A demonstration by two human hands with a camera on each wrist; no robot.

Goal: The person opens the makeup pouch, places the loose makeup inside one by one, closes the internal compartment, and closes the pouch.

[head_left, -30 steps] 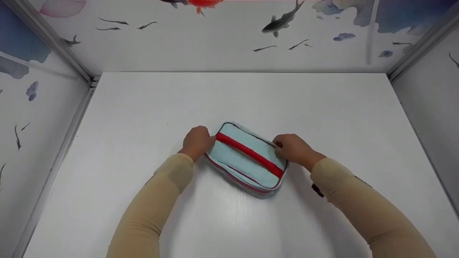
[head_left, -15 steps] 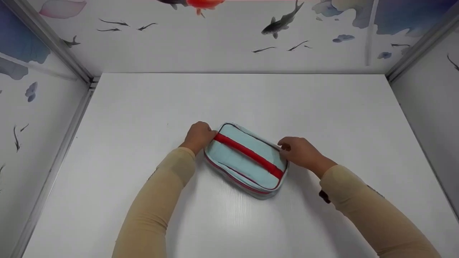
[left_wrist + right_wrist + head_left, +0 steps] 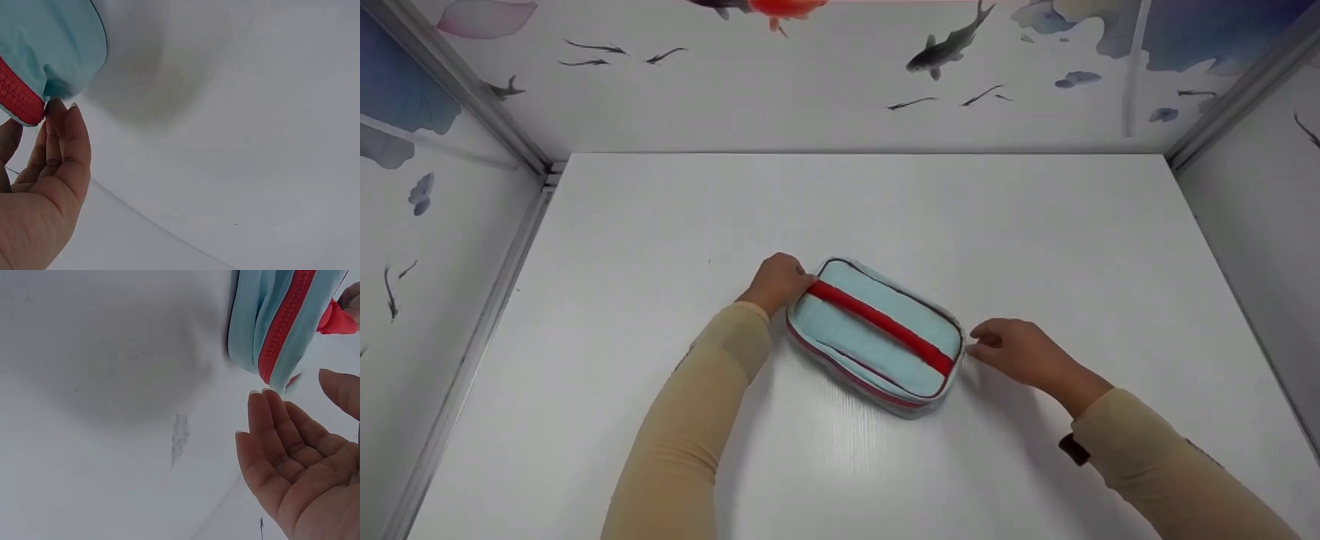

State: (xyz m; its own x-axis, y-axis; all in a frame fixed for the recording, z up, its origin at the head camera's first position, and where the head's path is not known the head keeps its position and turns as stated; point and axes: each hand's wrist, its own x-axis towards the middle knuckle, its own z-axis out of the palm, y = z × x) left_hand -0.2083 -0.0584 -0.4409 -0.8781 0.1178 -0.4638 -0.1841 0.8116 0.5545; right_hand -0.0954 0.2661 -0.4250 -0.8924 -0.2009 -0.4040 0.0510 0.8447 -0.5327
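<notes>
A light blue zippered pouch (image 3: 877, 307) lies slantwise on the white table, with a red strap (image 3: 885, 322) across its top. My left hand (image 3: 778, 283) pinches the pouch's left end near the strap. In the left wrist view, thumb and fingers stand on either side of the red zipper (image 3: 19, 95). My right hand (image 3: 1024, 352) is just off the pouch's right end, fingers loosely bent and holding nothing. The right wrist view shows its fingertips (image 3: 259, 395) right by the pouch's corner, below the red zipper (image 3: 284, 326).
The white table (image 3: 660, 202) meets a back wall (image 3: 810, 105) printed with fish and plants. Similar side panels (image 3: 442, 247) stand at left and right. A grey smudge (image 3: 180, 436) marks the table in the right wrist view.
My right hand has come away from the pouch's upper right edge and moved right and toward me. The left hand keeps its hold, and the pouch has hardly moved.
</notes>
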